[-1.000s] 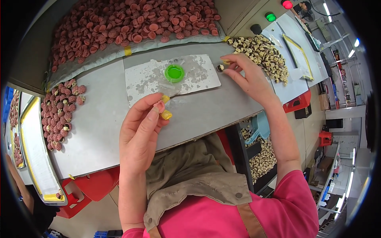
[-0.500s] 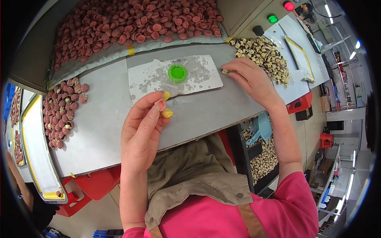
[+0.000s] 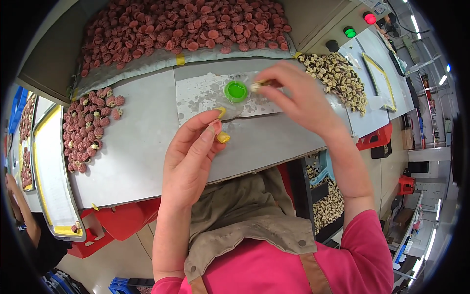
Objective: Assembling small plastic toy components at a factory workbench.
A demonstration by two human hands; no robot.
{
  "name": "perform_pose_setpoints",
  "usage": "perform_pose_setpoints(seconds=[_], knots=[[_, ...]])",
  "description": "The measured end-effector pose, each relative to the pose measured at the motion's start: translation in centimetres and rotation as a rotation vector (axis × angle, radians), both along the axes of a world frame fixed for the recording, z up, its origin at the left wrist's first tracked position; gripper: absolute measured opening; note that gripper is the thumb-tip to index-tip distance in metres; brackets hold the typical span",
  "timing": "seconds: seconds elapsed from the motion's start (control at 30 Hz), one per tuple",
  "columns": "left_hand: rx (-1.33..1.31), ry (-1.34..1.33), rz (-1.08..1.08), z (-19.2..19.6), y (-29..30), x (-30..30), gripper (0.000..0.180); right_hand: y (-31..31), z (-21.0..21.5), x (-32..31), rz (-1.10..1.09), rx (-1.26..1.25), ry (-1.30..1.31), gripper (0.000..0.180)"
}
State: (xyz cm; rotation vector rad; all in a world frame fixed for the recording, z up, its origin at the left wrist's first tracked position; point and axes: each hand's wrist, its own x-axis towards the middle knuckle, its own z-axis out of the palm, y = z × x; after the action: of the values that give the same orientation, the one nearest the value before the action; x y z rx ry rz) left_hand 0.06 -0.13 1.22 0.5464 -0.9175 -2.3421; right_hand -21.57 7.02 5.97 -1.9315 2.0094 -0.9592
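Observation:
Upright at the middle of the table, my left hand (image 3: 188, 159) pinches a hollow pink raspberry-shaped shell (image 3: 216, 126). Yellow covers (image 3: 223, 137) sit on some of its fingertips. My right hand (image 3: 306, 103), slightly smeared by motion, grips a small cream-coloured piece (image 3: 255, 86) between thumb and fingers. That piece is just right of a round green dish (image 3: 236, 92) on a stained white board (image 3: 196, 95). The shell is held just in front of the board, below the dish.
Hollow pink shells (image 3: 181, 27) fill a cloth-edged area at the back. Filled raspberry shapes (image 3: 85, 130) lie at left, cream-and-dark pieces (image 3: 338, 81) at right. Below the table are a bin of pieces (image 3: 329, 208) with a blue scoop (image 3: 324, 167), and red stools (image 3: 125, 220). Another person's arm (image 3: 22, 206) shows far left.
My right hand has moved left from the board's right edge toward the green dish, carrying the cream piece. My left hand keeps the shell. The whole view has shifted slightly.

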Motion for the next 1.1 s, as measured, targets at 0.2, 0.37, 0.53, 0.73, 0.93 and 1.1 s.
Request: perform_pose_setpoints(seconds=[0.2,0.37,0.53,0.73,0.93,1.1], knots=[[-0.004,-0.005,0.008,0.0,0.0,-0.2,0.031,-2.5,-1.6,0.5,0.135,-0.102,0.281,0.012],[-0.027,0.032,-0.018,-0.6,-0.2,0.0,0.032,-2.2,-1.1,-0.1,0.168,-0.041,0.256,0.012],[-0.021,0.018,-0.028,-0.3,-0.3,0.2,0.032,-2.1,-1.6,0.6,0.147,-0.059,0.262,0.013],[0.007,0.017,-0.021,0.0,-0.3,0.5,0.032,-1.2,-1.1,0.4,0.07,-0.031,0.094,0.013],[0.066,0.068,-0.055,-0.1,-0.6,0.5,0.032,0.8,-0.5,3.3,-0.04,-0.032,-0.709,0.015],[0.106,0.095,-0.066,-0.4,-0.7,0.5,0.031,0.7,-0.8,4.9,0.1,-0.147,-0.592,0.018]])
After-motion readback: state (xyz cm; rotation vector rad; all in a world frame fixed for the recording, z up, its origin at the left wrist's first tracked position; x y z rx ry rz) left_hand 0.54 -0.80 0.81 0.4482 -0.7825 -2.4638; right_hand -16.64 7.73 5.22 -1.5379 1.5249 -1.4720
